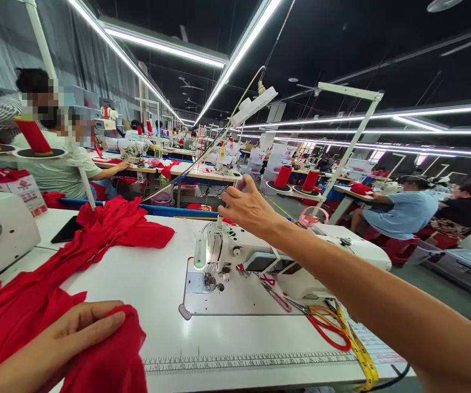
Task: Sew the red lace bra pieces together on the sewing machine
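Ref.: 12 = straight away from you, all bearings approx.

L side: the long heap of red cloth (55, 278) lies on the white tabletop (170, 341), long axis 8 to 2, far end past the dark phone (64, 229). Your left hand (75, 333) is nearly closed, thumb and fingers pinching a bunched fold of red fabric (112, 360). This fold shows at the hand's 3 to 5 and drapes twd. you; can't tell if it joins the heap. L forearm comes in from your 7 to 8, low, fingers pointing approx. 2.

Ctr.: the presser foot (209, 281) of the sewing machine (284, 267) sits at 2 to 3 from your L hand, w/ bare tabletop and part of the metal bed between. Fabric is apart from the foot. Machine's long axis runs approx. 9 to 3, needle end at 9, nearest the fabric. In view, your right hand (247, 210) is nearer the foot, but raised above it; foot lies at its 6 to 7. R fingers part-curled, tips close together at the small top post (220, 220); can't tell whether they grip it or a thread. No fabric seen in that hand.

R side: R forearm reaches over the machine twd. 10, palm down. Below it: scissors (330, 327), then yellow tape measure (362, 352), near the table's R end.
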